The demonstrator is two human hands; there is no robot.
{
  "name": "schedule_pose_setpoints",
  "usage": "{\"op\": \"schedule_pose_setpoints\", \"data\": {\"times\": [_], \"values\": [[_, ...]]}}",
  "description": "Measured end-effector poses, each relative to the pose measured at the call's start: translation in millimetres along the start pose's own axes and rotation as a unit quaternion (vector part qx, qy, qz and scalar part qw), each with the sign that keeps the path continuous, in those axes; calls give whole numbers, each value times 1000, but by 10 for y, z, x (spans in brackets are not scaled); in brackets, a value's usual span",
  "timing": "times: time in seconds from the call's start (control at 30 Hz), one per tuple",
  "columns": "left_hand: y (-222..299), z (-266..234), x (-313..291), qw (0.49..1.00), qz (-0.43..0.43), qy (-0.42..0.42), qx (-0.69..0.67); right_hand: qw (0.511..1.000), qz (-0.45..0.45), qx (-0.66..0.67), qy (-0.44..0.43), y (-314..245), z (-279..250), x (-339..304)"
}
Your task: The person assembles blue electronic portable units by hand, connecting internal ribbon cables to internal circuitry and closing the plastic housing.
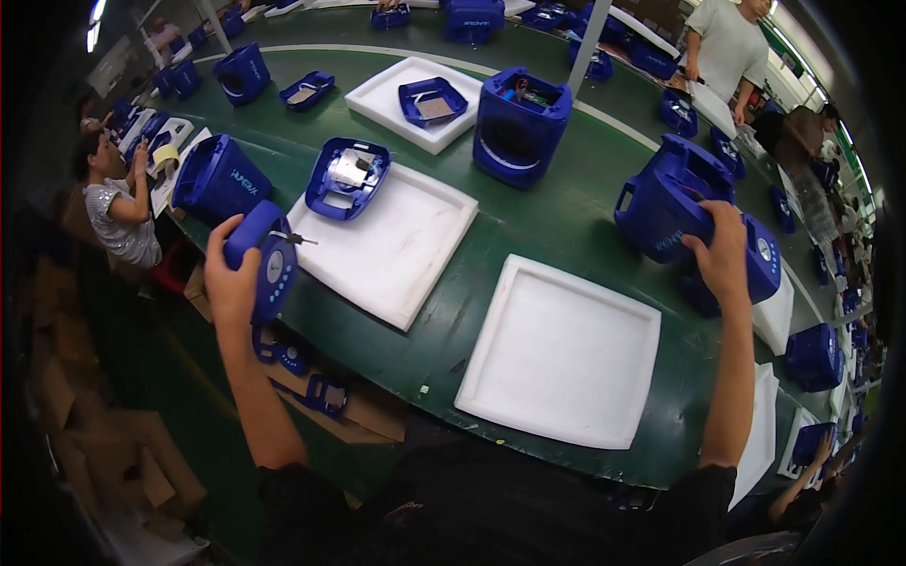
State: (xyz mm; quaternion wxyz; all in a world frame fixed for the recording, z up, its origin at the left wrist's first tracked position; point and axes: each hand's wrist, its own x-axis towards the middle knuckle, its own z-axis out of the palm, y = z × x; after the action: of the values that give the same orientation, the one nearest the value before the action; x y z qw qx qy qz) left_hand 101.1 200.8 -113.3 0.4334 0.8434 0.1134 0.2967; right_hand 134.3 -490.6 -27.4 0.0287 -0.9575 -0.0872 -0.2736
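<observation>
Blue panel [276, 274], within left grip [233, 275]; blue housing [659, 203], under right grip [723, 243]

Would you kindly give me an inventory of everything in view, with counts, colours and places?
Bench: one, green, across the middle
Near tray: one, white, front centre
Left tray: one, white, left of centre
Far tray: one, white, behind these
Housings: four nearby, blue; two left, one centre back, one right; more beyond
Covers: several, blue; one held at left, others on left tray, far tray, bench, below bench and by right hand
Cartons: several, brown, lower left
Post: one nearby, pale, top right of centre
Workers: several, far left, top and right
Sleeves: two, black, lower edge
Left hand: one, bare, holding a cover
Right hand: one, bare, at the right housing
</observation>
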Motion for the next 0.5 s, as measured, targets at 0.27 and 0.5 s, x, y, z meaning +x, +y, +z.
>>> {"op": "schedule_pose_setpoints", "data": {"times": [0.27, 0.5], "values": [[326, -41, -667, 889, -68, -15, -453, 993, -20, 105, -49, -1108, -901, -1042], [846, 380, -1367, 790, -7, -131, -599, 982, -65, 125, -127, -1460, -928, -1604]]}}
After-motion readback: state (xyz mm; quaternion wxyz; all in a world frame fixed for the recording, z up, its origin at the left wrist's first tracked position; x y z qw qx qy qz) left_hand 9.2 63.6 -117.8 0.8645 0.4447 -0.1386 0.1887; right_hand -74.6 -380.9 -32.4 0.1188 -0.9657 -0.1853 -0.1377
